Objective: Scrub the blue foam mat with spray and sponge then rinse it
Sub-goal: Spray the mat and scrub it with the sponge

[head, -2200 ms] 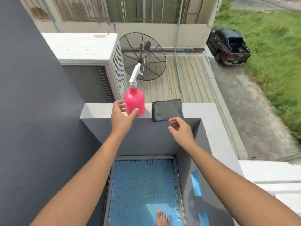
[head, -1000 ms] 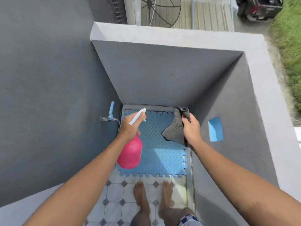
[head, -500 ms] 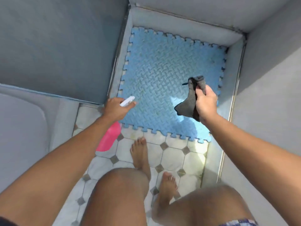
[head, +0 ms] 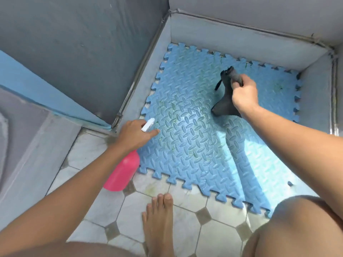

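Note:
The blue foam mat (head: 194,138) lies flat in the floor corner, its ridged surface flecked with green dirt. My left hand (head: 135,134) grips the white trigger head of a pink spray bottle (head: 122,171) at the mat's left edge, the nozzle facing over the mat. My right hand (head: 244,93) holds a dark grey sponge cloth (head: 225,101) above the mat's far right part; the cloth hangs down from my fist.
Grey walls (head: 241,17) close the corner at the back, left and right. White tiles with small grey diamonds (head: 187,227) cover the near floor. My bare foot (head: 157,223) stands on the tiles, and my bent knee (head: 297,227) is at the lower right.
I took the bottle and cloth from the wall ledge, then crouched down. In the last half second the view closed in on the mat and both hands moved farther over it.

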